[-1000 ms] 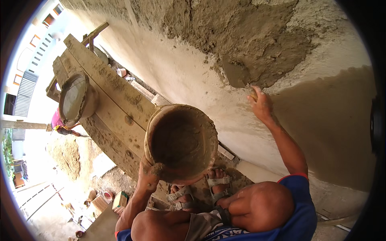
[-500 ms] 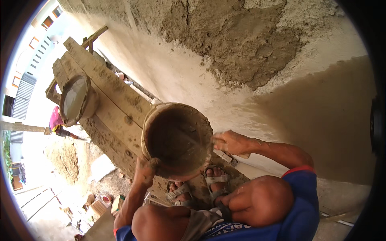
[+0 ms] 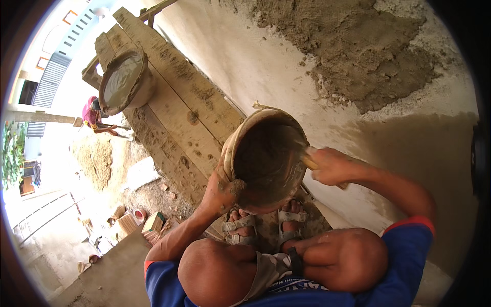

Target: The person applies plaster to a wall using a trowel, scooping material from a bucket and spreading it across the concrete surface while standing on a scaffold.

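Observation:
A mortar-smeared bucket (image 3: 230, 148) is tilted with its mouth toward me, above my sandalled feet. My left hand (image 3: 223, 191) grips its near left rim, thumb over the edge. My right hand (image 3: 331, 167) is closed round the wooden handle of a trowel (image 3: 310, 162) at the bucket's right side. The trowel's blade reaches inside and is blurred against the wet grey coating. Both my knees are bent up close behind the bucket.
Under me runs a scaffold of dirty planks (image 3: 174, 107), with a second bucket (image 3: 148, 87) of greyish liquid farther along. A wall (image 3: 286, 77) with rough wet mortar (image 3: 358, 56) rises at right. Below left are a sand heap (image 3: 93, 156) and a person (image 3: 92, 113) with a long-handled tool.
The whole view has shifted, so planks and wall sit farther right and lower. The bucket has tipped more sideways, and my right hand's trowel now reaches over the rim into it.

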